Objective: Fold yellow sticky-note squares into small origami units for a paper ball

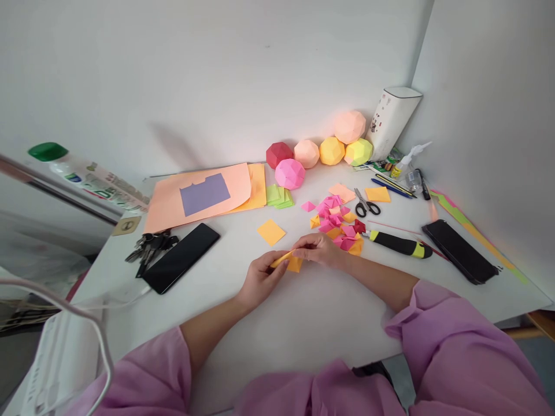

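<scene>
Near the table's middle, my left hand [263,277] pinches a folded piece of orange paper [282,259] between thumb and fingers. My right hand [319,250] is closed on the other end of the same paper. Another orange piece [295,264] shows just below the fingers; whether it is joined to the held one I cannot tell. A flat orange paper square [271,232] lies just beyond my left hand. Right behind my right hand is a heap of folded pink and orange paper pieces [336,216].
Faceted paper balls [306,153] stand along the wall beside a white container [394,124]. Scissors [366,203], a yellow-black cutter [401,244] and a black case [460,252] lie right. A phone [182,257], keys [151,248] and peach sheets [165,199] are left.
</scene>
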Demonstrator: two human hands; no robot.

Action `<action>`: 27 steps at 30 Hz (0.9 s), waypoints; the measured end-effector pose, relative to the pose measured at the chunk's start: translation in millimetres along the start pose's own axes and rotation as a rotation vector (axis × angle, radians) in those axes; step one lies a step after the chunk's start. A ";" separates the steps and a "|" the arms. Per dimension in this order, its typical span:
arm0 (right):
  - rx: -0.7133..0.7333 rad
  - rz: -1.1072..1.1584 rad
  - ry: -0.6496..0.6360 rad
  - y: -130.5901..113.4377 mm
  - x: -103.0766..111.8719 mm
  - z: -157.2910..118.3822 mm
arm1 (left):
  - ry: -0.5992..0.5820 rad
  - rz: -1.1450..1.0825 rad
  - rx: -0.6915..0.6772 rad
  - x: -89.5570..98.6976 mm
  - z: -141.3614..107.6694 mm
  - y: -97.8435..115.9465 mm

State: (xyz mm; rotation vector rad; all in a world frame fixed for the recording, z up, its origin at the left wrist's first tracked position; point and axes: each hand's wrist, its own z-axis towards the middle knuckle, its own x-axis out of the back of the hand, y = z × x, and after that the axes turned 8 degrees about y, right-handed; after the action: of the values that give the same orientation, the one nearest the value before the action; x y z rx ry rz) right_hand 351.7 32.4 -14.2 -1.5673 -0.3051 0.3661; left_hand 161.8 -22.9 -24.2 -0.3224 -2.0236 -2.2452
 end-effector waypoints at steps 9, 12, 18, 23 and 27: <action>-0.005 -0.040 0.018 2.6 0.8 -1.5 | -0.012 0.011 0.032 0.5 0.5 1.9; 0.010 -0.045 -0.006 2.2 0.7 -2.7 | -0.015 0.030 0.080 0.9 1.4 2.7; 0.187 -0.189 -0.010 4.5 -4.1 -5.8 | -0.040 -0.015 0.115 1.0 3.0 4.6; 0.174 -0.225 0.039 3.9 -5.0 -7.4 | 0.014 -0.200 0.230 -1.2 5.2 1.2; 0.247 -0.280 0.018 2.0 -6.3 -8.1 | -0.012 -0.217 0.249 -1.2 6.4 0.2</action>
State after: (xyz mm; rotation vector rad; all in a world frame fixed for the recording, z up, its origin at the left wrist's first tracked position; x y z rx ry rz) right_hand 349.2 22.4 -15.8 -1.2650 -0.4425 0.1632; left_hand 163.6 -16.6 -23.6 -0.0974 -2.4158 -2.0687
